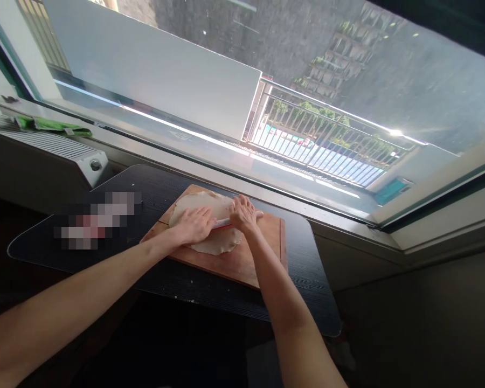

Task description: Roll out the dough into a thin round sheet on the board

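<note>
A flat, pale round of dough [210, 207] lies on a wooden cutting board [242, 258]. Across the dough rests a thin rolling pin [223, 222] with a red stripe. My left hand [194, 225] presses flat on the pin's left part, fingers stretched out over the dough. On the pin's right part lies my right hand [243, 214], fingers curved down over it. The pin's tip shows just past my right hand.
The board sits on a dark ribbed table [303, 291] under a large window [267, 97]. A blurred patch [97, 221] covers part of the table's left. A white radiator [52, 145] with a green packet [52, 125] on top stands at the left.
</note>
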Motion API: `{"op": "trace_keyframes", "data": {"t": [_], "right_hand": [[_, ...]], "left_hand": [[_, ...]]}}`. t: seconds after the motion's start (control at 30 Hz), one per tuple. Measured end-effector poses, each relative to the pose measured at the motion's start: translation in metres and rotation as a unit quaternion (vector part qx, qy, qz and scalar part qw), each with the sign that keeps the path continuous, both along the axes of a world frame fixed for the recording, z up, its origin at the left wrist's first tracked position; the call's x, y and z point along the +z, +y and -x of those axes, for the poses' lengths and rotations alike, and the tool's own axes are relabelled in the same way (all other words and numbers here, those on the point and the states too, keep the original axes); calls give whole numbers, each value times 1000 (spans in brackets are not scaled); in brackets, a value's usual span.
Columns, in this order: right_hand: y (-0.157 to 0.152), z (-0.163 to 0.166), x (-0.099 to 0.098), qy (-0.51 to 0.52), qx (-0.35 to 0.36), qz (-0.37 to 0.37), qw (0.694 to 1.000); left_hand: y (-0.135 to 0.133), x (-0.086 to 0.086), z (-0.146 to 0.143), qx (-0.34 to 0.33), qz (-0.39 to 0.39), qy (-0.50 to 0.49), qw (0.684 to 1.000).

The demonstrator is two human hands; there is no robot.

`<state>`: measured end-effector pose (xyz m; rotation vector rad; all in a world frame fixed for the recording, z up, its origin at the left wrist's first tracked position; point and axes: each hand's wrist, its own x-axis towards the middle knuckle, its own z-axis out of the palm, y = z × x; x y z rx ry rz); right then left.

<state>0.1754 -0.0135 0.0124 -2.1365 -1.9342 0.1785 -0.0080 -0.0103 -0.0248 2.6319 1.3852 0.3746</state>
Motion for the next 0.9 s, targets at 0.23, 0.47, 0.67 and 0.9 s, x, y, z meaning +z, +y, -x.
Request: {"op": "trace_keyframes", "data": {"t": [0.23,0.47,0.67,0.9], "right_hand": [[-100,-44,-15,-49,72,32,996],[-67,-21,0,-82,74,41,993],[-91,-22,-10,-74,39,7,996],[-109,-35,-6,-104,35,28,994]], "left_hand": [[-71,-11,13,-120,-8,15,993],[-50,14,13,-60,43,105,992],[-86,12,-2,-99,-10,76,992],[-104,2,-10,-125,-65,48,989]]}}
